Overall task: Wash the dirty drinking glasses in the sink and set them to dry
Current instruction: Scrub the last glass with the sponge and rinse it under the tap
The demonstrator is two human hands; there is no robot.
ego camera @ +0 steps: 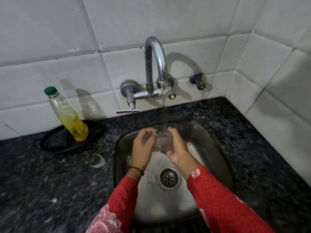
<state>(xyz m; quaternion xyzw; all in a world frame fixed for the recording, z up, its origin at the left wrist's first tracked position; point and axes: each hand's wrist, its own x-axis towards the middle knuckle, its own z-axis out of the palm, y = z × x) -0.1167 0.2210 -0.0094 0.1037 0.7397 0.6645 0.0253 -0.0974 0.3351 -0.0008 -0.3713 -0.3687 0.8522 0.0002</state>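
Running from the curved steel tap (156, 64), a thin stream of water (164, 111) falls onto a clear drinking glass (161, 140), which is held above the basin of the steel sink (212, 148), a little behind the drain (169, 178). The glass is blurred, so its tilt cannot be made out.

The right grip (175, 149) cups the glass from the right and from below, with the fingers curled round its side. The left grip (144, 142) closes on the left side of the glass, its fingers curled over the upper part beside the stream. Both forearms wear red patterned sleeves (218, 195), and a thin black band (136, 170) circles the left wrist.

On the dark speckled worktop (50, 182), left of the sink, a shallow black dish (53, 147) carries a clear bottle (70, 118) with a green cap and yellow liquid in its lower part. The bottle stands against the tiled wall (50, 47). A lever handle (127, 111) juts from the tap's left valve, and a small separate valve (198, 80) sits on the wall to the right of the tap.
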